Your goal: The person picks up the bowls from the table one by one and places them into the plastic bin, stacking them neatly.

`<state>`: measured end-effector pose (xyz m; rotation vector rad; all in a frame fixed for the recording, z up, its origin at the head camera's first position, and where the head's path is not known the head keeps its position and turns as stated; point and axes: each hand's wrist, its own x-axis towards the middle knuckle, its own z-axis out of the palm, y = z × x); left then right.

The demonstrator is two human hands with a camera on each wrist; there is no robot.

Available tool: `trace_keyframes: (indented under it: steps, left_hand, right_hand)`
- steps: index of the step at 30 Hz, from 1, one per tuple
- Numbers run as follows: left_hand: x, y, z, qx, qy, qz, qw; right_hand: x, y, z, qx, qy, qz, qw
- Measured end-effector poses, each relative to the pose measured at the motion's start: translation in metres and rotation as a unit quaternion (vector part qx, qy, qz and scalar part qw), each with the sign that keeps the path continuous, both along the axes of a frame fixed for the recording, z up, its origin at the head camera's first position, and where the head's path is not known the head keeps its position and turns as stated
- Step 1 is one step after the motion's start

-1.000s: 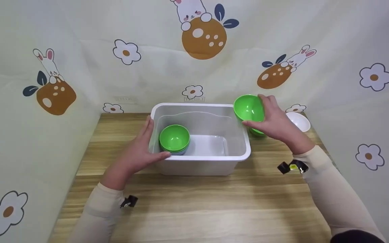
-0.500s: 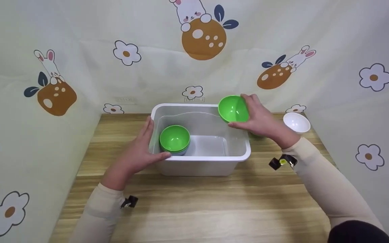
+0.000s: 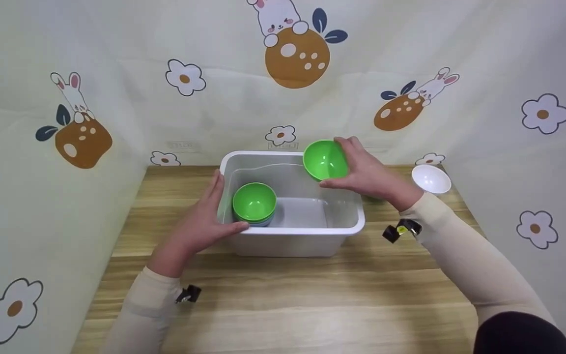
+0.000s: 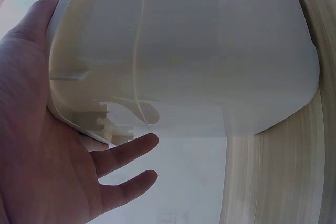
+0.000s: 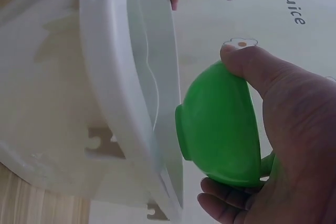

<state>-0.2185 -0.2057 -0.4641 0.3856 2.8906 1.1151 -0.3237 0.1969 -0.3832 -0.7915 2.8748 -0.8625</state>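
A light grey plastic tub (image 3: 288,243) stands on the wooden table. Over its right back part, my right hand (image 3: 369,169) holds a green bowl (image 3: 325,160) by the rim, thumb on one side and fingers on the other. In the right wrist view the same bowl (image 5: 218,124) is tilted beside the tub's rim, apart from it. My left hand (image 3: 197,226) rests against the tub's left front corner, thumb along the front rim and fingers straight by the left side. Inside the tub at left sits a stack of bowls (image 3: 254,201), green on top and bluish-grey below.
A white bowl (image 3: 431,179) stands on the table (image 3: 312,305) to the right, near the right wall. Part of another green bowl (image 3: 374,197) shows under my right wrist, mostly hidden. Printed cloth (image 3: 224,113) hangs behind and at both sides.
My right hand has carried the green bowl leftward, from the tub's right edge to over its inside. More of the white bowl now shows. The left hand has stayed put.
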Motion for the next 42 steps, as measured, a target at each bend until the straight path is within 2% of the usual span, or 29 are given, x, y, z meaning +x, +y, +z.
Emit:
trace_keyframes:
  steps: [13, 22, 32, 42]
  left_hand:
    - [0.0, 0.001, 0.0, 0.001, 0.006, 0.001, 1.0]
    - [-0.001, 0.001, -0.001, 0.005, 0.006, -0.004, 1.0]
    - [-0.001, 0.0, -0.001, -0.001, 0.005, -0.001, 1.0]
    - [-0.001, 0.0, 0.0, -0.008, 0.004, 0.003, 1.0]
  right_hand:
    - [-0.009, -0.028, 0.004, 0.016, -0.028, 0.027, 0.999]
    - [-0.015, -0.048, 0.002, 0.057, -0.023, 0.086, 0.994]
    - [-0.018, -0.073, 0.004, 0.071, -0.025, 0.125, 0.989]
    - [-0.025, -0.098, 0.001, 0.086, -0.018, 0.182, 0.979]
